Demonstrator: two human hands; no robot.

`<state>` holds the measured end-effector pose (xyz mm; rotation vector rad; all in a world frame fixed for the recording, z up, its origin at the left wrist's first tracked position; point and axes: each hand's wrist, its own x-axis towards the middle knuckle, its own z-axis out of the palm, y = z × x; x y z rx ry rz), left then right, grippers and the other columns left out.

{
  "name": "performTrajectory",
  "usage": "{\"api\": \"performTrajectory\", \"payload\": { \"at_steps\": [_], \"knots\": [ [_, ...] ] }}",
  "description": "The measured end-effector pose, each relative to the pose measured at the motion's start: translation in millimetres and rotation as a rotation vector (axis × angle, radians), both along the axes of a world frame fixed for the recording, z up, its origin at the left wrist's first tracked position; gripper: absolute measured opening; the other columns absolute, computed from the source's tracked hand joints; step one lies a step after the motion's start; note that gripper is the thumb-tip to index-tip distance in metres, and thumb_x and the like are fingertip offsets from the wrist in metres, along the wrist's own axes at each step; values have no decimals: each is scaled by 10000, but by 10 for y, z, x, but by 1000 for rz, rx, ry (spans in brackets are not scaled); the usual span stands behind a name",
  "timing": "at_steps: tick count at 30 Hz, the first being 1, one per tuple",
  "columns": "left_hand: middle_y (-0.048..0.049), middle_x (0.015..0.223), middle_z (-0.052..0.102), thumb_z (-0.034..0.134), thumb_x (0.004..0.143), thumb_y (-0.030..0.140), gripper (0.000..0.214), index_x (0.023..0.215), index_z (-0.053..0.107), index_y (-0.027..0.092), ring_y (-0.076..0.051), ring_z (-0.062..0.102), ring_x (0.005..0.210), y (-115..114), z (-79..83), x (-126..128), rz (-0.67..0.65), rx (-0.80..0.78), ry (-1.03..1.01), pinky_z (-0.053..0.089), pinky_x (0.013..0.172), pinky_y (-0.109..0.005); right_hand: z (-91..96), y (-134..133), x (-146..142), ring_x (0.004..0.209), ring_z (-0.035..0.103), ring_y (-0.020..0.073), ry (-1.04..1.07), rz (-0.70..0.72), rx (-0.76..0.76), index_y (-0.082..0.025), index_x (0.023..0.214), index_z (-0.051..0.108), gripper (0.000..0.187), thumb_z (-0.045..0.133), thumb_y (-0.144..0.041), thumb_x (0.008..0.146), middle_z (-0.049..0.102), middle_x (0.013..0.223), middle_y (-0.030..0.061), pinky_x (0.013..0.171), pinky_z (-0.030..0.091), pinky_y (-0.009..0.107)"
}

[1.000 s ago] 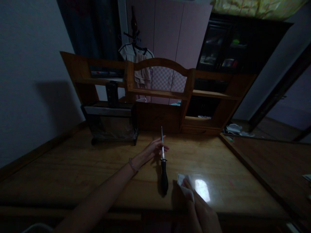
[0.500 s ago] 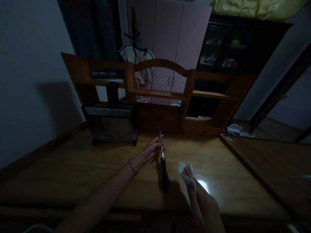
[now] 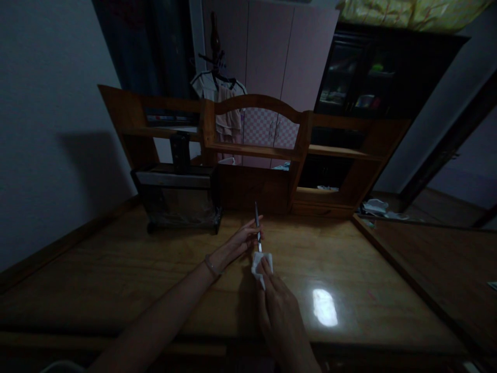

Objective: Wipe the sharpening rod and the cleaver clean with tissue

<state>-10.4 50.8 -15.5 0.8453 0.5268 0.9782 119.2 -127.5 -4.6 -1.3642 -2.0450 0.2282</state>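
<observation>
A slim tool with a pointed metal shaft (image 3: 257, 217) stands out over the desk, its tip towards the shelf. My left hand (image 3: 244, 237) grips that shaft between thumb and fingers, a thin bracelet round its wrist. In my right hand (image 3: 280, 300) is a folded white cloth or tissue (image 3: 257, 263), pressed against the tool just below the bare shaft. The tool's black handle is hidden beneath the cloth and my right hand.
Under my hands lies a pale wooden desk (image 3: 155, 274) with a raised wooden edge on the right. A black framed appliance (image 3: 176, 194) stands at its left rear. Behind rises a wooden shelf unit (image 3: 256, 151). Lamp glare (image 3: 325, 307) shines off the desktop.
My right hand has moved left with the white cloth and now covers the tool's black handle, which was bare before. My left hand keeps its hold on the shaft.
</observation>
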Motion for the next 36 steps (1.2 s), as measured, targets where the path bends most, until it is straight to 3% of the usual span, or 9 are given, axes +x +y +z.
{"api": "performTrajectory", "payload": {
  "at_steps": [5,14,19,22,24,28,32,36],
  "knots": [
    [-12,735,594,598,792,60,549,1311,484,200,-81,601,626,14,-14,5,-12,-15,-51,460,536,-154,-30,-125,22,1304,390,246,-97,20,7,-167,1416,337,521,367,-127,897,349,1455,91,1025,427,403],
    [-18,753,603,591,793,63,555,1316,475,206,-87,611,617,51,-39,6,-4,-35,-39,430,483,-149,-191,-363,224,1177,541,247,-131,129,225,-132,1324,479,485,434,-117,841,542,1305,131,922,510,345],
    [-15,790,612,618,779,72,590,1327,461,223,-81,611,608,51,-35,12,7,-10,-8,449,508,-156,-171,-475,429,1046,628,220,45,-23,253,-190,1159,610,342,389,-194,898,665,1122,105,880,514,326],
    [-27,789,627,622,804,149,586,1350,429,241,-103,631,642,17,0,21,-20,38,51,454,519,-164,-43,-495,637,764,683,187,177,-163,166,-174,956,671,316,371,-269,930,707,856,104,688,532,246],
    [-47,781,645,603,831,221,591,1379,383,245,-141,653,688,-21,45,39,-51,79,99,473,549,-193,53,-476,782,592,642,161,250,-295,105,-164,870,663,309,417,-344,921,673,698,80,547,488,210],
    [-77,781,669,616,817,280,585,1355,394,218,-203,678,738,-129,194,125,-112,154,188,483,583,-240,216,-359,962,461,542,138,360,-497,-19,-180,819,629,339,481,-482,868,590,563,18,455,401,212],
    [-62,776,651,667,772,317,375,1088,545,158,-194,681,713,-273,408,300,-45,197,188,489,631,-260,333,-228,906,598,586,174,546,-328,-221,-161,833,655,476,499,-609,793,612,624,31,547,446,243],
    [-65,780,647,678,752,405,336,901,524,146,-218,690,749,-450,631,490,5,182,208,463,598,-246,419,-204,730,604,574,168,726,-85,-411,-142,748,675,579,477,-686,747,570,565,12,547,427,243]
  ]
}}
